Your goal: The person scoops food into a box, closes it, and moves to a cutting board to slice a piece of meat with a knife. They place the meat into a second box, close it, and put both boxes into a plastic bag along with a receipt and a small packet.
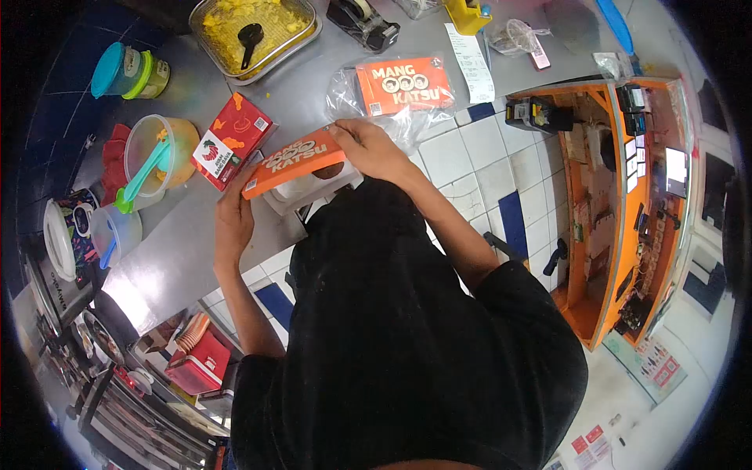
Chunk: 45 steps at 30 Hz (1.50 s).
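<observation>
An orange food box [291,163] with "MANG KATSU" lettering is held tilted at the steel counter's near edge. My left hand [235,218] grips its left end, and my right hand [370,149] is closed on its right end, fingers over the top edge. The near side gapes, showing a white interior and something round and brown that I cannot make out. Just left of this box, close to my left hand, stands a red printed box [235,135]. Beyond my right hand, another orange box [401,84] lies in a clear plastic bag [423,125].
A metal tray [313,37] of yellow food holds a black scoop [249,43]. To the left stand a clear tub [141,157] with a green-handled utensil, and lidded containers [119,69]. A tape dispenser [365,25] and a receipt [470,66] lie along the far side.
</observation>
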Each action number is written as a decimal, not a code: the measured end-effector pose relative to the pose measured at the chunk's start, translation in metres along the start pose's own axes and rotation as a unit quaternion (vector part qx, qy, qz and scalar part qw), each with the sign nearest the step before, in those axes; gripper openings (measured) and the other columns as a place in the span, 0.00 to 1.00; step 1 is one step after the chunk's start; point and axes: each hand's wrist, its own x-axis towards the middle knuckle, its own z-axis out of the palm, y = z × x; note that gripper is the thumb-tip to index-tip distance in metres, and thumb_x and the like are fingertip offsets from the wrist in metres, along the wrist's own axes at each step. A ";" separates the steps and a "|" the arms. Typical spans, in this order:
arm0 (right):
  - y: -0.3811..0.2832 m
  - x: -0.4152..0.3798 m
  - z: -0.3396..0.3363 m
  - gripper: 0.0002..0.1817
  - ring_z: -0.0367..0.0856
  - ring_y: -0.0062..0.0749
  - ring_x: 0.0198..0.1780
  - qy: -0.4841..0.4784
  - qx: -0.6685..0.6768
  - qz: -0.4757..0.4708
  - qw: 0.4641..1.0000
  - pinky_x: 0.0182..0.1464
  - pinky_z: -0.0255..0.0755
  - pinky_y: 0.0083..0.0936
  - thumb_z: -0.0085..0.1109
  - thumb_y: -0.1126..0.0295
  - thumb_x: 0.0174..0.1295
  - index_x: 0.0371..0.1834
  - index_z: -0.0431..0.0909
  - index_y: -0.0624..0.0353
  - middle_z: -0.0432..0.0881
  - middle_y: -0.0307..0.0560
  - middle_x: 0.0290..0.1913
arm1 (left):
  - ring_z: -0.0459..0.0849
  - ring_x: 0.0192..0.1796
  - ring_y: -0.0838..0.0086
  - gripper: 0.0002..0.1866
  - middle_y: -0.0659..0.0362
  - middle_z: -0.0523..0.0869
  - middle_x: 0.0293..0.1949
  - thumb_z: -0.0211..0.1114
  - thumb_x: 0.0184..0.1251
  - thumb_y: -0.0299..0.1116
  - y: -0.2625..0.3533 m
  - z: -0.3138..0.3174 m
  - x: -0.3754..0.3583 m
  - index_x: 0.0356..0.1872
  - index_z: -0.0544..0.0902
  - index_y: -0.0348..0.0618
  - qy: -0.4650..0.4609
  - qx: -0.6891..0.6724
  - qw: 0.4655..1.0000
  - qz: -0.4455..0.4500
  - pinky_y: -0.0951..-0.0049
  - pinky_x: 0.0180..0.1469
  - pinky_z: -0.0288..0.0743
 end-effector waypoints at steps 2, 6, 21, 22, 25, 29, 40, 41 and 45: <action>0.006 0.005 0.002 0.26 0.83 0.57 0.45 0.005 0.003 0.003 1.000 0.51 0.73 0.44 0.49 0.53 0.73 0.43 0.82 0.71 0.83 0.68 0.40 | 0.83 0.59 0.49 0.24 0.44 0.85 0.55 0.49 0.69 0.15 0.002 -0.003 0.003 0.63 0.78 0.41 -0.018 -0.006 0.999 -0.026 0.58 0.61 0.74; 0.005 0.020 0.006 0.26 0.84 0.55 0.44 -0.002 0.016 0.014 1.000 0.51 0.73 0.43 0.49 0.53 0.73 0.42 0.83 0.70 0.84 0.67 0.40 | 0.84 0.59 0.52 0.22 0.43 0.85 0.55 0.46 0.73 0.18 0.011 -0.016 0.018 0.64 0.78 0.42 -0.051 -0.018 0.994 -0.090 0.59 0.60 0.74; 0.062 -0.017 0.027 0.31 0.57 0.65 0.77 -0.012 -0.088 -0.136 0.987 0.78 0.53 0.41 0.43 0.69 0.73 0.75 0.51 0.78 0.59 0.77 0.74 | 0.66 0.77 0.54 0.28 0.39 0.68 0.73 0.49 0.79 0.32 -0.019 0.073 -0.026 0.76 0.62 0.34 0.087 -0.068 0.988 -0.104 0.60 0.74 0.60; 0.067 -0.015 0.029 0.31 0.58 0.66 0.76 -0.003 -0.080 -0.149 0.986 0.78 0.53 0.41 0.43 0.69 0.74 0.74 0.52 0.78 0.59 0.77 0.74 | 0.66 0.76 0.55 0.28 0.41 0.68 0.74 0.49 0.80 0.33 -0.019 0.081 -0.027 0.76 0.61 0.33 0.086 -0.100 0.981 -0.140 0.61 0.74 0.61; 0.068 -0.013 0.034 0.28 0.62 0.67 0.73 0.035 -0.062 -0.174 0.982 0.75 0.58 0.42 0.42 0.71 0.74 0.72 0.56 0.78 0.63 0.78 0.71 | 0.75 0.67 0.64 0.27 0.47 0.75 0.69 0.49 0.82 0.35 -0.034 0.096 -0.027 0.76 0.62 0.34 0.114 -0.202 0.962 -0.144 0.66 0.66 0.68; 0.041 -0.008 0.025 0.20 0.76 0.69 0.58 0.046 -0.059 -0.107 0.991 0.61 0.71 0.47 0.43 0.71 0.70 0.59 0.71 0.74 0.76 0.79 0.54 | 0.80 0.54 0.75 0.25 0.55 0.83 0.58 0.51 0.81 0.38 -0.043 0.082 -0.025 0.70 0.71 0.32 0.112 -0.267 0.937 -0.196 0.73 0.57 0.73; -0.003 0.032 -0.005 0.24 0.85 0.59 0.47 -0.046 -0.141 0.047 0.988 0.53 0.75 0.42 0.46 0.55 0.67 0.43 0.83 0.68 0.84 0.71 0.41 | 0.79 0.40 0.78 0.24 0.62 0.87 0.40 0.59 0.76 0.49 -0.041 0.030 -0.004 0.49 0.86 0.35 0.036 -0.174 0.939 -0.294 0.74 0.42 0.73; -0.001 0.032 -0.006 0.25 0.85 0.55 0.48 -0.066 -0.144 0.048 0.986 0.55 0.75 0.38 0.47 0.55 0.68 0.46 0.83 0.68 0.85 0.70 0.43 | 0.79 0.40 0.78 0.23 0.61 0.86 0.40 0.59 0.75 0.49 -0.040 0.026 -0.002 0.49 0.86 0.35 0.009 -0.157 0.941 -0.301 0.74 0.42 0.72; 0.000 0.024 -0.008 0.24 0.84 0.45 0.53 -0.131 -0.117 0.048 0.983 0.60 0.72 0.33 0.46 0.58 0.70 0.56 0.80 0.67 0.85 0.63 0.49 | 0.74 0.36 0.81 0.22 0.62 0.82 0.31 0.58 0.75 0.44 -0.009 0.029 -0.005 0.48 0.86 0.31 0.066 -0.182 0.939 -0.285 0.73 0.39 0.70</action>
